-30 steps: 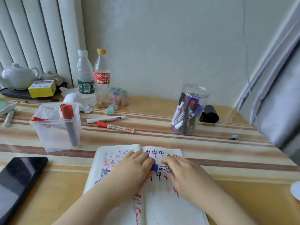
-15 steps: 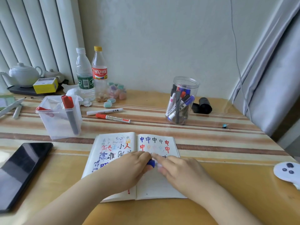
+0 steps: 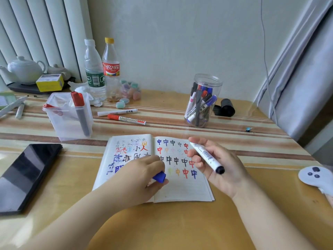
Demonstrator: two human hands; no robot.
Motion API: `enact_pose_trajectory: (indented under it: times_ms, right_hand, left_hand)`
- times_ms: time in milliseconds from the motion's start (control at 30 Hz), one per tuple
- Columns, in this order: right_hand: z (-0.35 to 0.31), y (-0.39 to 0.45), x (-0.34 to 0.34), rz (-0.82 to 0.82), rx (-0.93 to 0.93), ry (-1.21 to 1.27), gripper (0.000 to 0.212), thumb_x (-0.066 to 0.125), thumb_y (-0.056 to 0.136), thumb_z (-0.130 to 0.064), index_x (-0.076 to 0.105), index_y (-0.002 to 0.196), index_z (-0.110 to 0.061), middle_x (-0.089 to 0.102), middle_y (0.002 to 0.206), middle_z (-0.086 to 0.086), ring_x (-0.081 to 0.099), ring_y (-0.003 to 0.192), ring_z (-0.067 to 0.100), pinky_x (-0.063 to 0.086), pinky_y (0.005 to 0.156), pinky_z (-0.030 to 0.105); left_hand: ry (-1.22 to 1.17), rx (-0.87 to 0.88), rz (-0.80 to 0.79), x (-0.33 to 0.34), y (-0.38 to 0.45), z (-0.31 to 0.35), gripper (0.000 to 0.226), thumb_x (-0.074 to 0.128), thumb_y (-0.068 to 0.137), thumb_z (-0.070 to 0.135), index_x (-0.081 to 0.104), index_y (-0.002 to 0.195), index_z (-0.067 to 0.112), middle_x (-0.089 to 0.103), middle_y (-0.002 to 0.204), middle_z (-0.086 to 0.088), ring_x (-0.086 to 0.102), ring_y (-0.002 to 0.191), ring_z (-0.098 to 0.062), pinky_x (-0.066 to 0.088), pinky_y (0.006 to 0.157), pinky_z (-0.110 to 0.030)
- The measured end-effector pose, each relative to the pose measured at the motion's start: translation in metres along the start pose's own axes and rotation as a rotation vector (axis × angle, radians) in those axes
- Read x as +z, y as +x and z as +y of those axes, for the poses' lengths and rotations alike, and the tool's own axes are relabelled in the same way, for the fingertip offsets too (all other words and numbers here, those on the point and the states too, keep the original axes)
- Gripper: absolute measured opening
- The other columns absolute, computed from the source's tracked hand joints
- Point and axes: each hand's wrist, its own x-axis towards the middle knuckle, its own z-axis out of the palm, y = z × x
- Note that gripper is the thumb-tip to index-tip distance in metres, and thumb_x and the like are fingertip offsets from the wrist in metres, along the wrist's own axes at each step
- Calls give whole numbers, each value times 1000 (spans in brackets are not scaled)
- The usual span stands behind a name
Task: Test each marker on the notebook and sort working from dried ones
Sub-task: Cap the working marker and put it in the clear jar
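An open notebook lies on the table, its pages covered with coloured test marks. My right hand holds a white marker above the right page, its dark end toward me. My left hand grips the marker's blue cap over the notebook's spine. A clear round jar at the back right holds several markers. A clear square bin at the left holds a red-capped marker. Two loose markers, one white and one red-capped, lie between them.
A black phone lies at the left. Two bottles, small erasers, a teapot and a yellow box stand at the back. A black roll sits beside the jar, a white controller at right.
My hands have pulled apart: the blue cap came off in my left hand and my right hand lifted the marker up and right. The view has moved back.
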Motion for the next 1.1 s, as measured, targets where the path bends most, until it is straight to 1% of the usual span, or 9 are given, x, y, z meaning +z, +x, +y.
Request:
enact_pose_trajectory:
  times_ms: [67,133,200,267,333,433,567,733,1100]
  right_hand:
    - [12,0,6,-46,18,12,24,37,94,0,59,98,-7,59,68,13,52,51,13,46,45,19]
    - [27,2,12,-53,-21,-126,4,57,90,-16,54,90,-15,58,62,8,47,46,13,40,43,20]
    - [42,2,17,-31,-56,-347,28,63,81,-47,52,80,-20,53,57,3,42,45,14,35,45,20]
    - [53,4,23,29,-120,-475,37,49,82,-59,56,78,-23,51,53,0,39,44,13,34,47,20]
    - [61,6,25,68,-166,-493,34,46,90,-54,60,79,-25,50,52,-1,39,46,12,34,48,20]
    - [68,6,24,121,-188,-535,25,44,80,-38,59,70,-20,49,52,0,38,46,10,33,47,18]
    - [73,4,22,213,-260,-739,30,64,86,-34,52,64,-17,49,47,-7,41,43,5,33,47,16]
    - [76,3,15,319,-275,-812,24,66,80,-19,47,66,-17,44,44,-11,36,42,8,29,43,20]
    - [81,4,15,205,-299,-924,32,65,84,-18,40,63,-14,39,46,-13,34,46,4,25,45,15]
  left_hand:
    - [-55,-20,20,6,-8,4,24,51,85,34,53,71,15,52,71,6,47,59,-9,44,49,-24]
    - [-108,-39,42,9,-17,8,20,52,85,31,54,73,15,58,75,5,52,61,-11,46,50,-26]
    - [-135,-10,29,10,-24,12,13,52,85,28,46,76,21,62,79,4,55,62,-13,46,50,-25]
    - [-122,20,-26,10,-27,13,12,50,83,26,42,75,22,64,79,4,57,59,-14,46,48,-24]
    - [-84,15,-97,10,-29,13,12,48,79,26,44,70,20,65,75,4,55,54,-15,44,46,-25]
    - [-29,-26,-170,14,-30,11,18,45,74,27,59,74,16,63,69,5,52,51,-17,43,45,-27]
    - [-6,-33,-168,16,-30,10,29,42,70,27,65,80,12,61,64,4,53,51,-19,44,44,-29]
    - [-49,-24,-159,12,-32,13,27,44,69,26,66,80,12,61,64,4,54,51,-20,44,44,-28]
    - [-76,-29,-236,6,-30,19,14,45,64,23,57,67,17,44,52,5,37,43,-17,28,39,-22]
